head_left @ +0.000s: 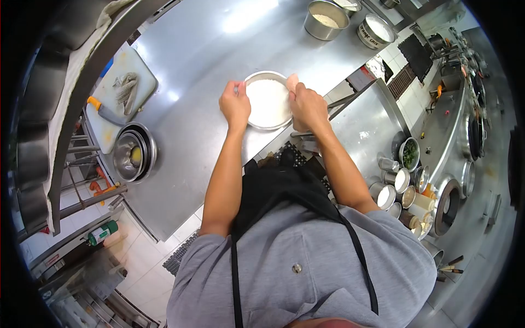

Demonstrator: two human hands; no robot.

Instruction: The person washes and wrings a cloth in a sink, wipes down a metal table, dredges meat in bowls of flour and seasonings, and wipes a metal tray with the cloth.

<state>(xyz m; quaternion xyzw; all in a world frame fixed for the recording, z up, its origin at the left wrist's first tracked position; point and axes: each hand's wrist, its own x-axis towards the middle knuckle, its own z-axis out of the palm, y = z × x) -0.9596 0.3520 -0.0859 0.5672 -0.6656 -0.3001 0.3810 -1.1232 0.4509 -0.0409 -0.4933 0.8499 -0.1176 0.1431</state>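
Observation:
A round metal pan (269,103) filled with white powder sits near the edge of the steel table. My left hand (236,105) is closed on the pan's left rim, thumb and fingertips pinched together there. At the right rim is my right hand (309,108), its fingers curled in. A small peach-coloured piece (292,82) sticks up by the right fingers, and I cannot tell what it is. The hand hides most of whatever it grips.
On the left are a white cutting board (143,76) with a grey cloth (127,90), a yellow-handled knife (106,111) and nested metal bowls (147,147). Metal pots (322,31) stand at the back right. Several containers (402,179) crowd the right counter.

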